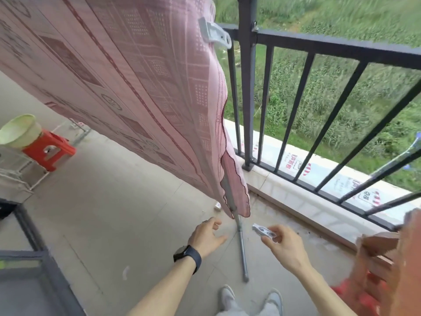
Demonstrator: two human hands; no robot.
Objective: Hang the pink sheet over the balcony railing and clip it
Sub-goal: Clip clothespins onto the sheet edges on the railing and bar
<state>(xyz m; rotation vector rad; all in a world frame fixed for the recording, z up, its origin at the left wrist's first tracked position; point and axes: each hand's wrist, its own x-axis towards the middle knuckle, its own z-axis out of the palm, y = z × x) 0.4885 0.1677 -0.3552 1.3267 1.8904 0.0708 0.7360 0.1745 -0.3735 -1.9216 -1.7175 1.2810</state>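
Soft, light pink patterned cotton sheet [127,71] hangs below the dark metal balcony railing [330,45]; take its scalloped corner: left hand [208,234] fingers spread empty, right hand [281,244] fingers pinch small white plastic clip [263,231].

Balcony floor [118,215]: pale grey tiles. Far left, red plastic stool [49,150] bearing a pale green basin [19,131]. Near centre, grey pole [242,247], lower end resting on the tiles. Near edge, two grey shoes [250,297]. Right, raised stone kerb [296,197] carrying the dark railing [319,45].
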